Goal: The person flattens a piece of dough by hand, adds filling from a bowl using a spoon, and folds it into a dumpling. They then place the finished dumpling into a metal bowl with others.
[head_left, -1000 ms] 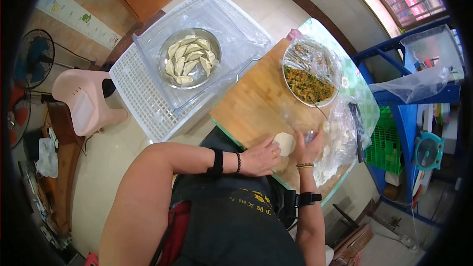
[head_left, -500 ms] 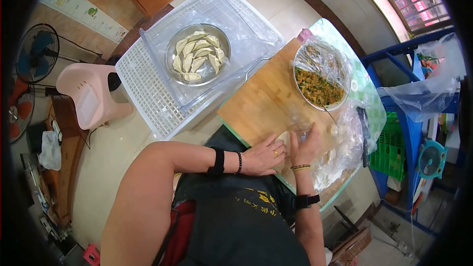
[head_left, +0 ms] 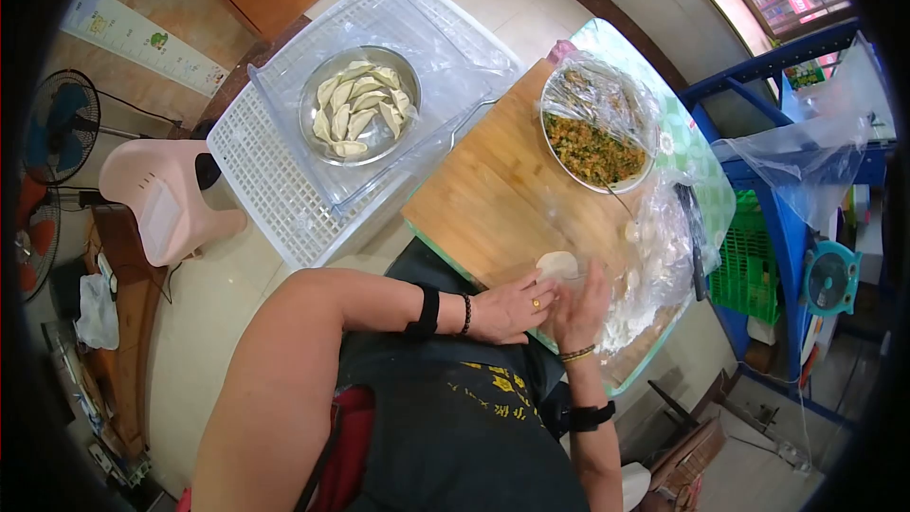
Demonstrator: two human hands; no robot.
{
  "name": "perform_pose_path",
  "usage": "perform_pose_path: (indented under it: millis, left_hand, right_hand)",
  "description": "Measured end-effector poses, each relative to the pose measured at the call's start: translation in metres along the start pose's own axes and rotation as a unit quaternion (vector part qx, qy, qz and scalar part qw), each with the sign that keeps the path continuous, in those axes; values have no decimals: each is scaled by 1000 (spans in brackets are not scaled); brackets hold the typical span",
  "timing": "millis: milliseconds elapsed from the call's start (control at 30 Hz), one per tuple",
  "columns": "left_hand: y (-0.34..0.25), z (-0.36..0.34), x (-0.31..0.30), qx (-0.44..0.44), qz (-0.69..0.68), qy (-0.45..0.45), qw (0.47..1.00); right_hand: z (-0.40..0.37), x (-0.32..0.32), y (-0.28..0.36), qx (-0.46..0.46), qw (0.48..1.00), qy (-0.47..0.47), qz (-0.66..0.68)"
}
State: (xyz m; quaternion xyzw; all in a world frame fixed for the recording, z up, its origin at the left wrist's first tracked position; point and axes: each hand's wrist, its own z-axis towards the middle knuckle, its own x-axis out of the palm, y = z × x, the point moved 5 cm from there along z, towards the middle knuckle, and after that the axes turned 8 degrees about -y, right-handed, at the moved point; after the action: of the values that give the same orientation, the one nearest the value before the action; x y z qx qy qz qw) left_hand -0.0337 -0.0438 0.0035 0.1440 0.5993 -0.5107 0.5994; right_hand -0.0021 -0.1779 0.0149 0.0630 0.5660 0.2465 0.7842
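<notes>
Left hand (head_left: 512, 308) was found loosely curled at the near edge of the wooden board (head_left: 493, 180), ring visible on one finger, fingertips against the rim of a round dough wrapper (head_left: 557, 265); whether the grasp had closed on it could not be determined. Right hand (head_left: 583, 301) stood just beside, fingers extended and held together, palm turned toward the wrapper, gripping nothing that could be seen. The dough wrapper lay between the two hands at their fingertips, over the near right part of the board; it could not be told whether it rested on the wood or was lifted clear. Both wrists carried bands, and a dark apron (head_left: 455, 417) covered the person's front. To the right of the hands a crumpled plastic sheet (head_left: 664, 228) carried small pale dough pieces (head_left: 627, 230). A dark, narrow implement (head_left: 689, 237) lay along the sheet's far side; its kind was not clear. At the far right corner of the board stood a filling bowl (head_left: 544, 137), partly under cling film, holding a chopped orange and green mixture. Left of the board, a white slatted crate (head_left: 265, 180) bore a clear plastic tray, and in it a metal bowl (head_left: 307, 123) of folded dumplings (head_left: 358, 106). A pink stool (head_left: 156, 204) stood on the floor beyond, well apart from the hands
</notes>
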Motion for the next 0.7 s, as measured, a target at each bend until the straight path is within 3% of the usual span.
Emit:
perform_pose_path:
  millis: [33,100,233,300,433,500,633,700]
  left_hand:
    - [0,-1,-2,-3,0,3,1000]
    - [0,-4,0,10,22,57,998]
    - [0,-4,-2,4,13,-18,1000]
    - [-1,-4,-3,16,41,-15,999]
    - [3,-4,-2,-34,33,22,999]
    - [2,-7,-11,-20,63,-41,997]
    - [4,-8,-8,-18,57,-32,998]
    - [4,-10,-4,-30,41,50,997]
  right_hand:
    - [-4,8,5,1,1000,2,3]
    - [-8,18,8,19,992,3,-123]
    - [16,17,-21,78,989,-30,-122]
    - [24,17,-44,150,987,-42,-32]
    - [29,10,-45,114,992,-56,-10]
    - [29,3,-33,64,996,-58,19]
    - [14,10,11,28,999,-7,32]
    - [7,19,32,2,997,2,-82]
